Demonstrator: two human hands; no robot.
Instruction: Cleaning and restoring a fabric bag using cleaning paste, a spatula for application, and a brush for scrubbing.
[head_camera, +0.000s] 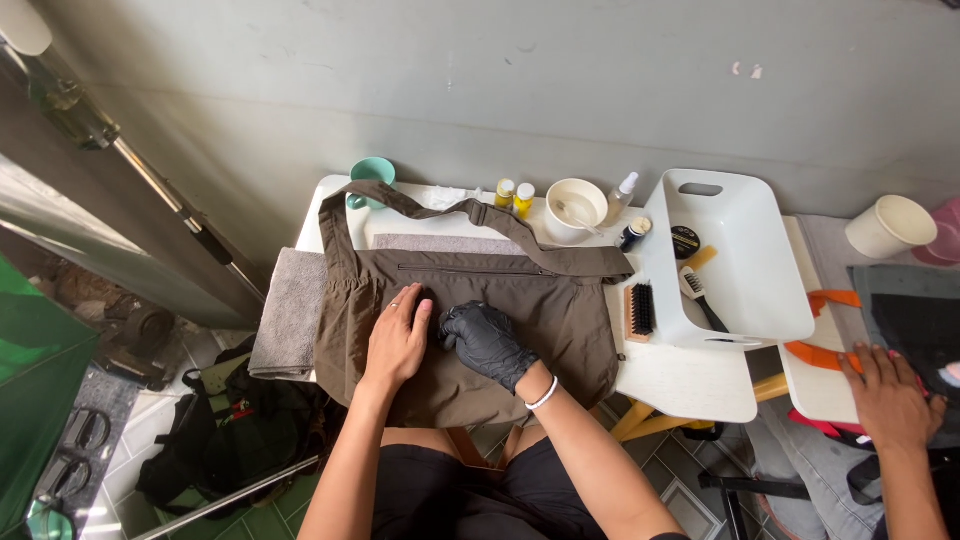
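Centrally, left hand (397, 345) and gloved right hand (487, 342) press the olive bag (560, 310).

One camera sits on the person's head, looking steeply down from close above onto a small white table (690, 385) against a grey wall (560, 90); the person's lap fills the bottom edge.

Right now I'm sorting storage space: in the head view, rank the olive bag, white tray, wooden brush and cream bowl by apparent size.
1. olive bag
2. white tray
3. cream bowl
4. wooden brush
Bowl and brush look close, so their order is unsure.
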